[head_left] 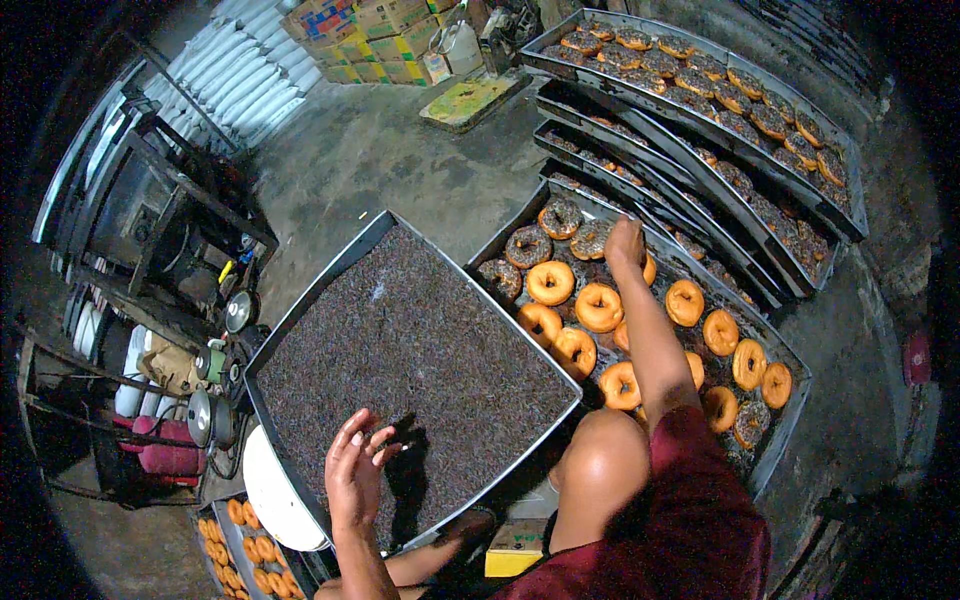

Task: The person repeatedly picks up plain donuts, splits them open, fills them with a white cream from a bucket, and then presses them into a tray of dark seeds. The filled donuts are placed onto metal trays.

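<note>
Left hand hung at about seven o'clock in the head view when I looked in, palm turned up, fingers loosely spread and holding nothing that I could make out. It hovered over the near edge of the big sprinkle tray, a dark metal pan filled with chocolate sprinkles that took up the middle of the picture.

Right hand reached out toward one o'clock, the arm stretched across the doughnut tray. Its fingers curled down onto a doughnut there, but the hand covered the spot and I could not tell whether it was gripping or only touching. Just beside it at eleven o'clock lay the sprinkled doughnuts, dark on top. The plain doughnuts, glazed orange, filled the rest of that tray from its centre out toward four o'clock.

Farther off at one to two o'clock I saw a stacked rack of trays carrying more coated doughnuts. At seven o'clock, low at the rim, a small tray of doughnuts sat beside a white lid. Cardboard boxes stood at twelve o'clock, white sacks at eleven, on the concrete floor.
</note>
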Demonstrator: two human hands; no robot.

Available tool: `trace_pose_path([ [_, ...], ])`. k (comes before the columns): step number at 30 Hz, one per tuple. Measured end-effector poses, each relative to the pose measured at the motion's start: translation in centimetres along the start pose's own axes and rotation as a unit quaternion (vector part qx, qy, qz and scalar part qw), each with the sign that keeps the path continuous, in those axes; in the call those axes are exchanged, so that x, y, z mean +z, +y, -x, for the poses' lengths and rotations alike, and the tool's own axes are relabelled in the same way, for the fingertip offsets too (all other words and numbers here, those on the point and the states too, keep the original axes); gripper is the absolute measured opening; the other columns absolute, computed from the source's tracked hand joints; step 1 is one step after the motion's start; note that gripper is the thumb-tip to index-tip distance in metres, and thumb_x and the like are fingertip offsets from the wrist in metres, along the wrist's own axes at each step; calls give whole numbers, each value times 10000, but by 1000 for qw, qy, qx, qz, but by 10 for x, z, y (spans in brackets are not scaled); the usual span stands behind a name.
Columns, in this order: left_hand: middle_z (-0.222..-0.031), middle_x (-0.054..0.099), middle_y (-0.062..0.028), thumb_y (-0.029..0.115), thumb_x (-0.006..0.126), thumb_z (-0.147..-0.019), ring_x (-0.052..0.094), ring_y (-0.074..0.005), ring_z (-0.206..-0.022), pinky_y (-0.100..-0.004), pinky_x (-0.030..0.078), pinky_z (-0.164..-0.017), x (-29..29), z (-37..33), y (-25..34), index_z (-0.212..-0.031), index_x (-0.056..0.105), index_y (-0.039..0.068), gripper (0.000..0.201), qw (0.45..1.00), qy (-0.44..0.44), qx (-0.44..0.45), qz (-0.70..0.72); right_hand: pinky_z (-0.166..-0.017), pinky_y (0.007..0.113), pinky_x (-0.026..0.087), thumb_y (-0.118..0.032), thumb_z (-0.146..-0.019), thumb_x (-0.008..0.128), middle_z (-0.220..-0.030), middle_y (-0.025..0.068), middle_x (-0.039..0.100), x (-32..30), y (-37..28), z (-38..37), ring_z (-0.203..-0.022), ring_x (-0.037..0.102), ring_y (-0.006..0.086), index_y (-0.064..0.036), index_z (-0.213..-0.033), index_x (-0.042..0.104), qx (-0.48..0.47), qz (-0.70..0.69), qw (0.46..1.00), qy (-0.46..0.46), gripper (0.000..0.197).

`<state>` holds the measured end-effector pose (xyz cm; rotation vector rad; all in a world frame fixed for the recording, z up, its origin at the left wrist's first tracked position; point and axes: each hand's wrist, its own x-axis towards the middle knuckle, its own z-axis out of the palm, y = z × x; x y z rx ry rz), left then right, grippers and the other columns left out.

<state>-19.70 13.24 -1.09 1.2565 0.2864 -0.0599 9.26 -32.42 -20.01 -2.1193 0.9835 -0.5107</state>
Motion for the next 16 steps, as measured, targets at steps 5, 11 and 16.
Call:
trace_pose_path([
  [5, -1214, 600, -131, 213, 579, -968, 631, -280, -1093, -438, 513, -910, 3, 3, -1, -1309, 544, -3, 405, 1000, 15, 0, -3, -890, 500, 521, -378, -823, 724, -1077, 240, 687, 14, -11, 74, -1039, 657, 393, -23, -1133, 646, -253, 198, 912, -254, 478],
  [11, -1204, 608, -131, 177, 578, -970, 642, -270, -1069, -398, 523, -883, -5, 18, 4, -1295, 550, -12, 377, 999, 29, 12, -16, -867, 451, 536, -453, -728, 794, -1087, 203, 697, 13, -12, 75, -1027, 667, 382, -8, -1026, 692, -107, 157, 928, -321, 545],
  [16, -1215, 606, -134, 209, 589, -973, 639, -288, -1083, -405, 524, -886, -24, 27, 2, -1329, 525, -3, 420, 998, 62, 5, -13, -1017, 412, 443, -458, -691, 819, -1133, 247, 672, 9, -5, 107, -1153, 617, 351, -87, -1077, 714, -319, 132, 805, -482, 546],
])
